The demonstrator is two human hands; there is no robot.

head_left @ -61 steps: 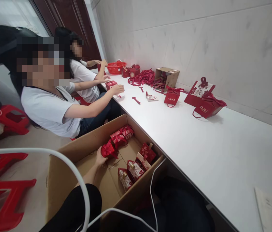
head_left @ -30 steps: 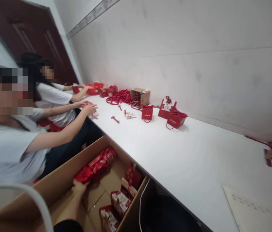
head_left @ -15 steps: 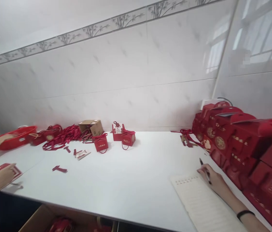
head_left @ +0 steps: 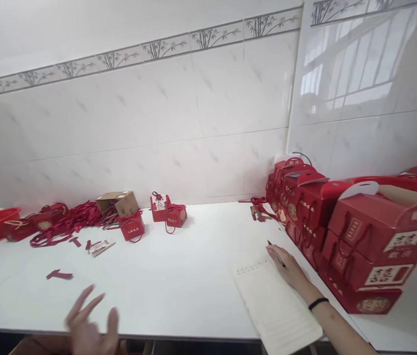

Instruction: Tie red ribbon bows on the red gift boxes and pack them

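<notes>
Our pen [head_left: 281,261] slants from far left to near right by the far corner of the notebook [head_left: 277,305]. We pinch it in our right hand [head_left: 288,268], forearm angled in from near right. Our left hand [head_left: 92,333], out of view half a second ago, blurs at the table's [head_left: 178,281] near left, fingers spread wide.

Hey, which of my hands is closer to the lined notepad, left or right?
Right. The right hand, holding a pen, is at the upper right edge of the lined notepad. The left hand is well off to its left, near the table's front edge.
</notes>
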